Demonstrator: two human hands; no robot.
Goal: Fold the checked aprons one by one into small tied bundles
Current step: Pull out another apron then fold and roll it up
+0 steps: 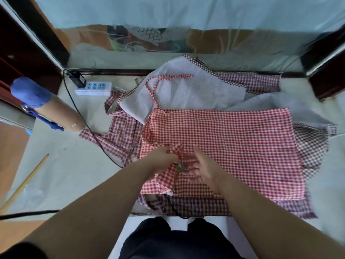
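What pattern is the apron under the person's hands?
The apron is red-and-white checked, seen in the head view.

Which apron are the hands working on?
The red apron, on top. The left hand pinches a fold of it; the right hand is open over it. The others lie beneath, darker.

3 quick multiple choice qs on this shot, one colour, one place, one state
1. top apron colour: a) blue b) red and white check c) plain green
2. power strip lies: a) on that apron b) in a hand c) off to its far left
3. top apron is: a) mostly spread flat b) tied in a bundle c) rolled up
Answers: b, red-white squares show; c, it sits clear of that apron, at the left; a, a wide flat panel, only its near edge gathered in the left hand.
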